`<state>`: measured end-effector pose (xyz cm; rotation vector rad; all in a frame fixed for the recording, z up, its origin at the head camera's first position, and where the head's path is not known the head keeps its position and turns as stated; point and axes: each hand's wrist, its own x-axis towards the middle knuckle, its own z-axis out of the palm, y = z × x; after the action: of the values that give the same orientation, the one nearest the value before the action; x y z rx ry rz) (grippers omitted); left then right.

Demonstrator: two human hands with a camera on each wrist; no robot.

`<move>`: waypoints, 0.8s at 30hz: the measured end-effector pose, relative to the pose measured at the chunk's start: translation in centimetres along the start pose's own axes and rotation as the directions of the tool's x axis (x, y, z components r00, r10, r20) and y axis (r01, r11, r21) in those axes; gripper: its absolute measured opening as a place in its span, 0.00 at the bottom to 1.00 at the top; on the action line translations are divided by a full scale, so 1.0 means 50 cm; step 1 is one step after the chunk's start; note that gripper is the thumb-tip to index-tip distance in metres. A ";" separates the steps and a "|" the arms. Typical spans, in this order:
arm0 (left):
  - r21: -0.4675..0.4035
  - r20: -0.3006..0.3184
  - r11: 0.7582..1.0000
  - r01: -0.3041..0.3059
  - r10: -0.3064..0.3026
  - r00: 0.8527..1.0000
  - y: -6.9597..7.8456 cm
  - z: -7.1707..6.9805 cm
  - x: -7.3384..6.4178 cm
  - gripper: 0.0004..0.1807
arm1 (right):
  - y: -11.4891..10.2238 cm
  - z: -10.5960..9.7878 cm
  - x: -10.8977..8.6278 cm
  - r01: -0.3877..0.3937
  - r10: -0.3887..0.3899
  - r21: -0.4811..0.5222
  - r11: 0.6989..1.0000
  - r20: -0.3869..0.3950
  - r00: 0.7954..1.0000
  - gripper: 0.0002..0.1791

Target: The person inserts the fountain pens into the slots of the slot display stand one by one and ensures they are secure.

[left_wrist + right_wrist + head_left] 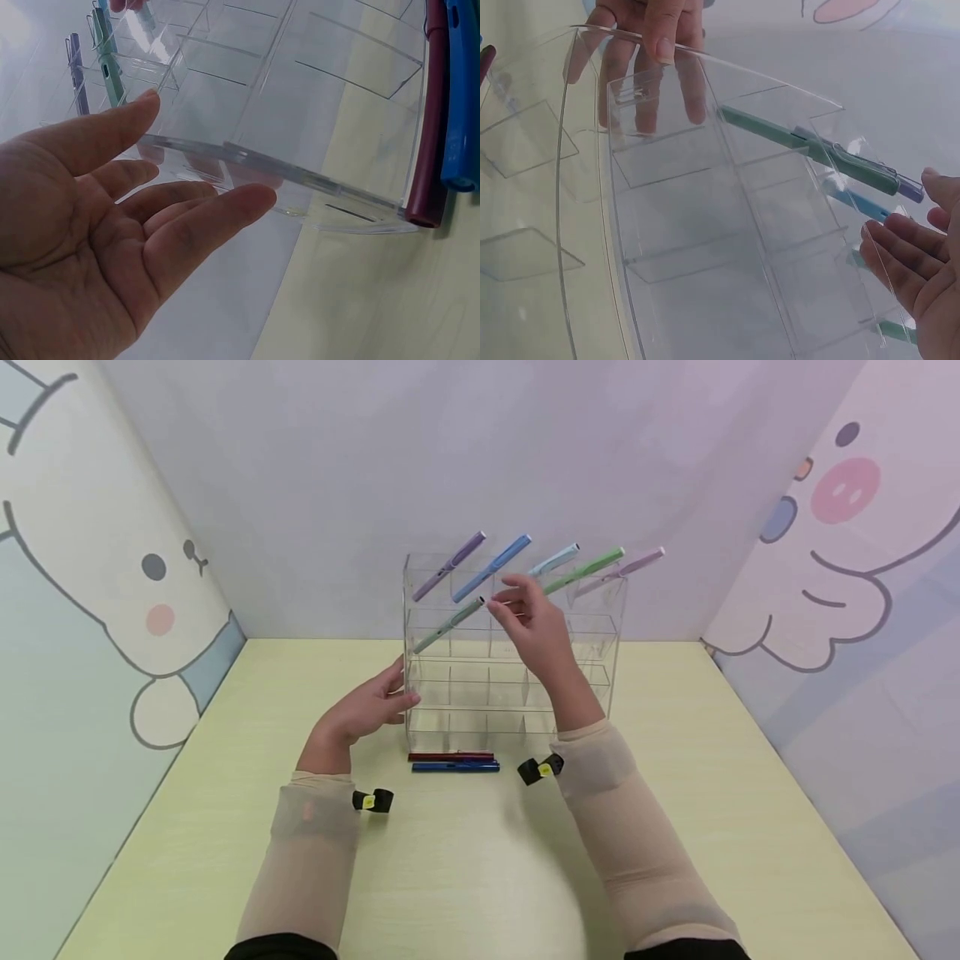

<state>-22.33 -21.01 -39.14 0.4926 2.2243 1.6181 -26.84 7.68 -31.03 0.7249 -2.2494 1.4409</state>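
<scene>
A clear acrylic pen rack [510,710] stands on the table, with a green pen [450,625] slanting from its left side below the top row. My right hand [536,631] is beside this pen's upper end; in the right wrist view, thumb and fingers are spread apart with nothing between them. Whether the thumb touches the pen's tip I cannot tell. My left hand [367,703] rests against the rack's left side. Its thumb lies over the front edge and its extended fingers lie along the outer side panel, as the left wrist view shows.
Several pens lean in the top row, among them a purple pen [450,566], a blue pen [491,568] and a bright green pen [585,570]. A dark red pen [450,757] and a dark blue pen [455,767] lie before the rack. Behind it rises a wall [337,510].
</scene>
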 end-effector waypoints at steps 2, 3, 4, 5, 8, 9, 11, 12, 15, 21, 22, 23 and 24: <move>0.000 0.003 1.000 0.001 -0.001 1.000 0.001 0.000 0.000 0.41 | 0.004 -0.015 -0.009 0.005 -0.005 0.011 1.000 -0.013 1.000 0.25; -0.001 0.004 1.000 -0.002 0.002 1.000 0.001 0.000 0.000 0.41 | 0.006 -0.022 -0.014 0.007 -0.007 0.013 1.000 -0.021 1.000 0.24; -0.002 0.006 1.000 -0.004 0.004 1.000 0.002 0.000 -0.001 0.41 | 0.008 -0.029 -0.019 0.005 -0.004 0.012 1.000 -0.029 1.000 0.24; -0.004 0.009 1.000 -0.008 0.008 1.000 0.002 0.000 -0.001 0.41 | 0.012 -0.036 -0.025 0.003 -0.003 0.008 1.000 -0.038 0.999 0.24; -0.001 0.010 1.000 -0.012 0.012 1.000 0.000 -0.002 -0.001 0.40 | 0.018 -0.055 -0.042 -0.011 0.009 -0.018 1.000 -0.066 0.998 0.23; 0.001 0.010 1.000 -0.013 0.013 1.000 -0.002 -0.003 -0.001 0.40 | 0.020 -0.061 -0.047 -0.011 0.009 -0.021 1.000 -0.074 0.997 0.23; 0.003 0.012 1.000 -0.014 0.014 1.000 -0.005 -0.005 0.000 0.40 | 0.022 -0.071 -0.060 -0.013 0.011 -0.027 1.000 -0.091 0.996 0.23; 0.005 0.010 1.000 -0.013 0.013 1.000 -0.006 -0.005 0.000 0.40 | 0.023 -0.075 -0.066 -0.013 0.010 -0.030 0.999 -0.100 0.995 0.22; 0.003 0.007 1.000 -0.009 0.009 1.000 -0.007 -0.005 0.000 0.40 | 0.023 -0.088 -0.087 0.004 -0.008 -0.041 0.999 -0.118 0.993 0.21; -0.007 0.007 1.000 -0.002 0.002 1.000 -0.004 -0.001 0.001 0.40 | 0.022 -0.106 -0.135 0.069 -0.078 -0.093 0.993 -0.096 0.992 0.18; -0.006 0.007 1.000 -0.003 0.003 1.000 -0.003 -0.001 0.001 0.40 | 0.023 -0.108 -0.143 0.077 -0.086 -0.098 0.992 -0.086 0.993 0.19; -0.008 0.008 1.000 -0.005 0.005 1.000 -0.003 0.000 0.002 0.40 | 0.023 -0.109 -0.150 0.081 -0.089 -0.104 0.991 -0.076 0.993 0.19; -0.009 0.008 1.000 -0.006 0.006 1.000 -0.002 -0.001 0.002 0.40 | 0.024 -0.110 -0.158 0.083 -0.091 -0.110 0.990 -0.065 0.994 0.19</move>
<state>-22.45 -21.01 -39.24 0.5035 2.2107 1.6258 -21.07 14.85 -34.06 0.7175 -2.1949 1.2744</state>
